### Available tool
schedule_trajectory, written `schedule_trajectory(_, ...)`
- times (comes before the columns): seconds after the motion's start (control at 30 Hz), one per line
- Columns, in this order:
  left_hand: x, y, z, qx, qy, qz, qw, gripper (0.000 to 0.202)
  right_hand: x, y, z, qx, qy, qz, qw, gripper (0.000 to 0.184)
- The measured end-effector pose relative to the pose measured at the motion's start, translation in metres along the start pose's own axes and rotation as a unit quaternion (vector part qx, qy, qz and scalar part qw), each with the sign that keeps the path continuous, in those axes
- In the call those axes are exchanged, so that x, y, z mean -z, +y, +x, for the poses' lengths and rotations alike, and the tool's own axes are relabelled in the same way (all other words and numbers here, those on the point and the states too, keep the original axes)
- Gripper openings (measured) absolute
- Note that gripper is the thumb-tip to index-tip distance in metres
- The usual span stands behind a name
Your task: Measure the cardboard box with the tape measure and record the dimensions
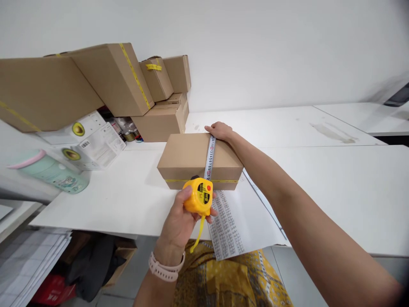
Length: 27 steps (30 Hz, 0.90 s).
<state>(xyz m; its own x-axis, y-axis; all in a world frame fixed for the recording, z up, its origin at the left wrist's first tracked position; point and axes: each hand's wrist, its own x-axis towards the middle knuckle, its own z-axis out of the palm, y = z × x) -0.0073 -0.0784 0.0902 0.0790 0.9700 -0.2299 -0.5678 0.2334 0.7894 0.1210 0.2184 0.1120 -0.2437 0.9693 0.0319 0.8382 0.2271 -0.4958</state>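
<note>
A closed brown cardboard box (pixel 187 153) with a yellow tape strip along its near side sits on the white table. My left hand (pixel 182 209) is wrapped round a yellow tape measure (pixel 198 197) in front of the box, its yellow wrist strap hanging down. The metal blade (pixel 210 157) is pulled out and runs across the box top to the far edge. There my right hand (pixel 220 130) is closed at the blade's end, which its fingers hide. A printed sheet (pixel 225 226) lies partly under the box and overhangs the table's front edge.
Taped cardboard boxes (pixel 108 81) are stacked at the back left. Beside them stand a white carton with avocado pictures (pixel 99 145) and a mint-green tumbler (pixel 57 170). A thin, pale strip (pixel 265 204) lies right of the sheet. Dark items (pixel 92 264) fill a box below the table.
</note>
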Motion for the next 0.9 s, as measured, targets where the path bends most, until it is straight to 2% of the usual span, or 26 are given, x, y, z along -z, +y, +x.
schedule_trajectory(0.1,-0.003,-0.003,-0.001,0.000,-0.001,0.011,1.000,0.053,0.001,-0.001,-0.002,0.001,-0.009,0.008,1.000,0.051)
schedule_trajectory(0.3,-0.011,-0.016,-0.013,0.004,0.000,0.028,1.000,0.051,0.004,-0.003,-0.005,-0.012,-0.012,0.020,1.000,0.070)
schedule_trajectory(0.5,-0.014,-0.016,-0.018,0.009,-0.008,0.036,0.999,0.051,0.005,-0.003,-0.006,0.005,-0.044,0.025,0.999,0.062)
schedule_trajectory(0.7,-0.014,-0.008,-0.006,0.003,-0.004,0.060,0.998,0.053,0.003,-0.003,-0.002,-0.030,-0.017,0.036,0.999,0.071)
schedule_trajectory(0.9,-0.014,-0.002,0.001,-0.004,-0.006,0.061,0.998,0.052,0.003,-0.007,-0.001,-0.057,0.004,0.047,0.997,0.068)
